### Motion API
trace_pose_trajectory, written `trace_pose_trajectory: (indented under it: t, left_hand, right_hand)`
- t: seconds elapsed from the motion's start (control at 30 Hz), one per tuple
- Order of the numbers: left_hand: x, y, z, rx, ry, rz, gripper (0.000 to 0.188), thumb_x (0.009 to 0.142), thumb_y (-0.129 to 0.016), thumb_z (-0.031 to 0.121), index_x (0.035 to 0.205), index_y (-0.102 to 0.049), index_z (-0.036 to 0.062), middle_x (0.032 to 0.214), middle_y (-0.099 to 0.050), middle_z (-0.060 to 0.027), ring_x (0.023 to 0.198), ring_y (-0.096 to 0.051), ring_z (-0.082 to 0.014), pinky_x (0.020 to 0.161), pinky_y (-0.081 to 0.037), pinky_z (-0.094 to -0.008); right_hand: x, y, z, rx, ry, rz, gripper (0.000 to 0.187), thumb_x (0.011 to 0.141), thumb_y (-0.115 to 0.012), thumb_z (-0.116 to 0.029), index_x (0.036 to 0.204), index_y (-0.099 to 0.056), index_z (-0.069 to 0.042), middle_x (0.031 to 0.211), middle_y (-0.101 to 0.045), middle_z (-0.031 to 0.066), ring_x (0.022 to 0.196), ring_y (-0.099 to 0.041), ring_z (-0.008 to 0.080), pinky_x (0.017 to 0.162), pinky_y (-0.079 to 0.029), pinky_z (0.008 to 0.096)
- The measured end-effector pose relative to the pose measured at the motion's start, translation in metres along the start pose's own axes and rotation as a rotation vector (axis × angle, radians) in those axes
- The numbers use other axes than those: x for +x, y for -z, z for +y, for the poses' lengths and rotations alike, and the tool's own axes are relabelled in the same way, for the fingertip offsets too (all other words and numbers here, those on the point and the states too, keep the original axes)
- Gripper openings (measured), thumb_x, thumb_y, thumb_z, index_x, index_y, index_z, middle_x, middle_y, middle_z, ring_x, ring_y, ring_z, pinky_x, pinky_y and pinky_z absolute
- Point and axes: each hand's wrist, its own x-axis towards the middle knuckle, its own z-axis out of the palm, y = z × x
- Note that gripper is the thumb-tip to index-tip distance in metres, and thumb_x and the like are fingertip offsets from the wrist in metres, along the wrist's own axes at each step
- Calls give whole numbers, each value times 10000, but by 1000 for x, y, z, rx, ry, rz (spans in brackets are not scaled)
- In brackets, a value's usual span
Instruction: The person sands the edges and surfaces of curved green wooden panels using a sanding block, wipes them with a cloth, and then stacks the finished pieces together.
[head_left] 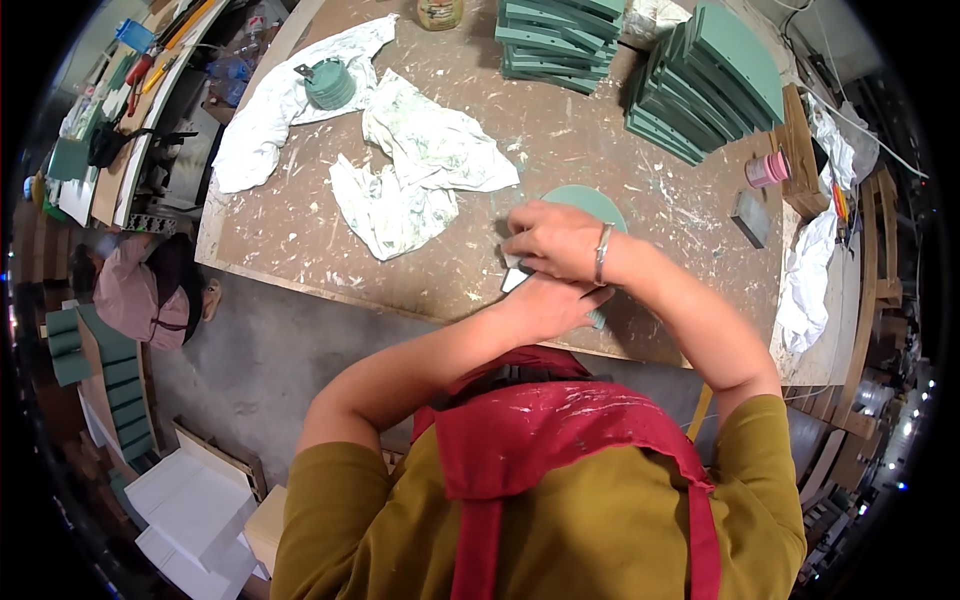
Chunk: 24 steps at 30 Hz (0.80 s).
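A flat green piece with a rounded end [592,203] lies on the worktable near its front edge, mostly covered by my hands. My right hand [556,240], with a bracelet at the wrist, is closed above it, fingers curled down. What those fingers hold is hidden. Just below, my left hand [552,303] reaches across under the right wrist, its fingers bent over the green at the lower end. Whether the green there belongs to the same piece I cannot tell. A small white piece [514,279] sticks out at the left, between the two hands.
Stained white cloths [425,165] lie left of my hands, with a round green tin [330,84] behind them. Stacks of green curved panels [705,85] stand at the back. A pink can [767,169] and grey block [750,218] sit right. Another person [145,290] is at far left.
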Motion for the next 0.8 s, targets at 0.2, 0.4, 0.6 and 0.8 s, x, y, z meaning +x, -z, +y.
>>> trace_pose_trajectory:
  t: [0.2, 0.4, 0.6, 0.8]
  left_hand:
    - [0, -1, 0, 155, -30, -33, 584, 913, -605, 403, 1425, -492, 148, 1510, -409, -93, 1449, -295, -272, 1192, -167, -517]
    - [-2, -1, -1, 47, -5, -17, 596, 945, -566, 355, 1475, -414, 129, 1508, -370, -157, 1420, -314, -345, 1169, -235, -535]
    - [-4, 4, 3, 15, 7, -17, 568, 948, -560, 332, 1460, -427, 124, 1489, -396, -162, 1403, -344, -339, 1168, -249, -512]
    - [3, 8, 2, 90, -13, -76, 593, 943, -557, 377, 1468, -419, 137, 1487, -410, -120, 1419, -325, -287, 1166, -227, -521]
  right_hand:
    - [-3, 2, 33, -44, -186, 188, 246, 788, -701, -79, 1034, -701, -74, 1026, -612, 99, 947, -622, 317, 796, -517, 417]
    - [-5, -25, 13, -43, -39, 278, 266, 766, -710, -73, 1031, -691, -71, 1018, -594, 116, 965, -593, 319, 829, -511, 393]
    - [-7, -29, 13, -67, -121, 311, 270, 773, -699, -62, 1042, -688, -77, 1016, -599, 111, 955, -598, 328, 821, -513, 392]
    - [-8, -23, 25, -77, -180, 387, 232, 760, -670, -71, 989, -702, -65, 964, -599, 120, 929, -592, 323, 798, -519, 403]
